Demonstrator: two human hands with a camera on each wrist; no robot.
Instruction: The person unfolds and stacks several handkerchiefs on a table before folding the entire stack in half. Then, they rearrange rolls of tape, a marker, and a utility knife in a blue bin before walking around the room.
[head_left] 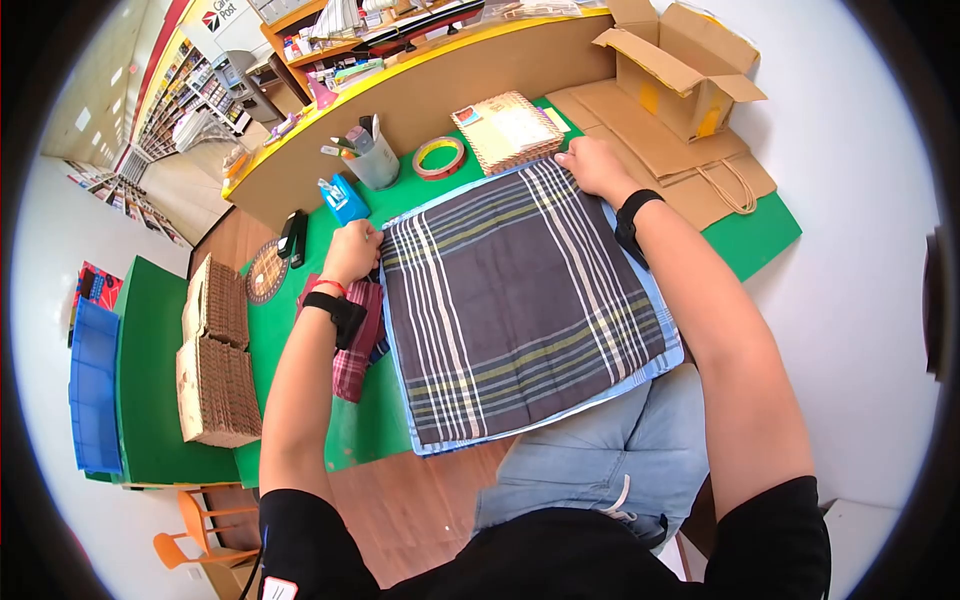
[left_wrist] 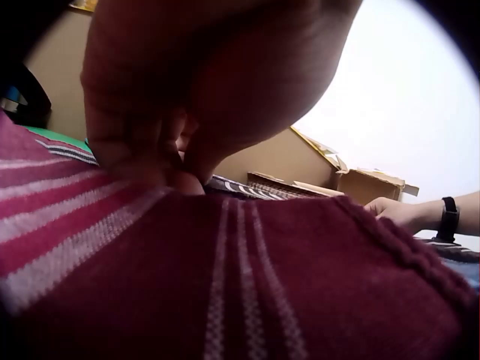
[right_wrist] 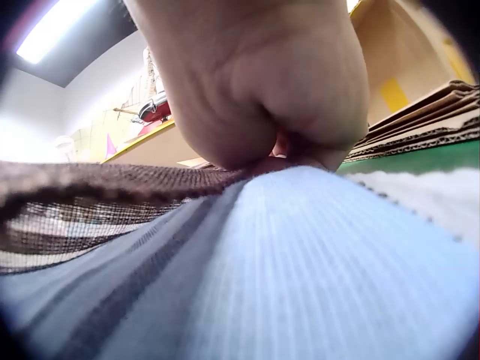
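A dark checked handkerchief with white and olive stripes lies spread flat over a light blue cloth, whose edges show around it. My left hand pinches the far left corner of the dark handkerchief. At the far right corner, the thumb and fingers of my right hand pinch it too. Under the left wrist a crumpled maroon checked cloth lies on the table; it fills the lower part of the left wrist view. The light blue cloth stretches below the right hand in the right wrist view.
On the green table stand a pen cup, a tape roll, a blue dispenser and a black stapler. Envelopes lie behind the cloths. Cardboard boxes stand left and an open carton back right.
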